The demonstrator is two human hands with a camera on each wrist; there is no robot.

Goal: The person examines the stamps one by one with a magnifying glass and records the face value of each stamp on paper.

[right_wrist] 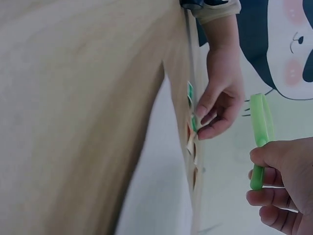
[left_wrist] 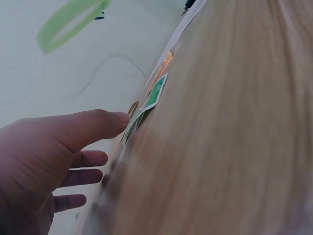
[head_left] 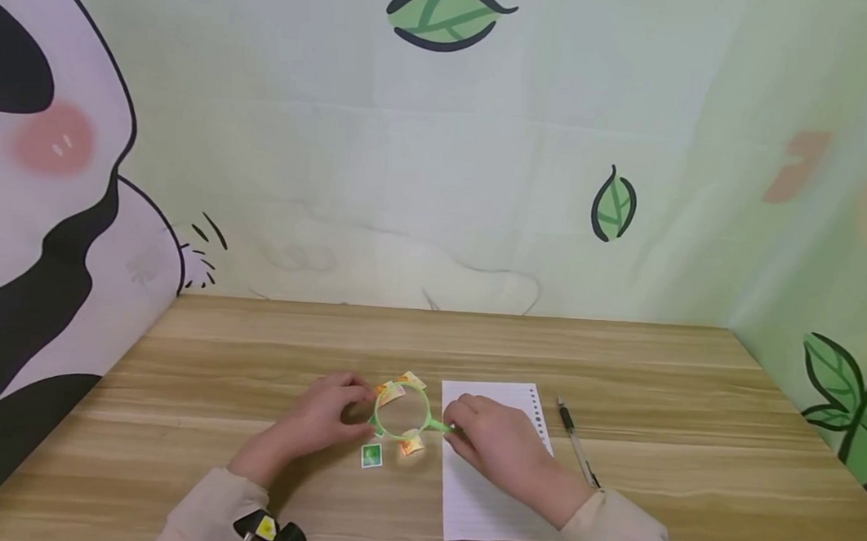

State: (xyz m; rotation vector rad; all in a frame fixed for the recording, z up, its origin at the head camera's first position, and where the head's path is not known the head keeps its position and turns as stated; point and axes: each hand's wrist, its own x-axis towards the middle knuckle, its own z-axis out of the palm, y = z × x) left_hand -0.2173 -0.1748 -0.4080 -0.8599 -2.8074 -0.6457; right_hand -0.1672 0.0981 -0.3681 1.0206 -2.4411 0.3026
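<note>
My right hand (head_left: 501, 446) grips the short handle of a light green magnifying glass (right_wrist: 262, 117), thumb on one side and fingers on the other. Its round lens is held above a group of small stamps, raised off the table in both wrist views. My left hand (head_left: 326, 412) is at the left of the group, fingers apart, its thumb tip right at a green stamp (left_wrist: 134, 123). Another green stamp (head_left: 371, 456) lies nearer the front. An orange stamp (head_left: 412, 444) lies below the lens rim, and more orange and yellow ones (head_left: 390, 393) show through and behind the lens.
A lined sheet of paper (head_left: 490, 510) with punched holes lies under my right hand. To its right is a black-and-clear pen (head_left: 576, 443). The wooden table (head_left: 253, 335) meets a printed backdrop (head_left: 323, 134) at the back and sides.
</note>
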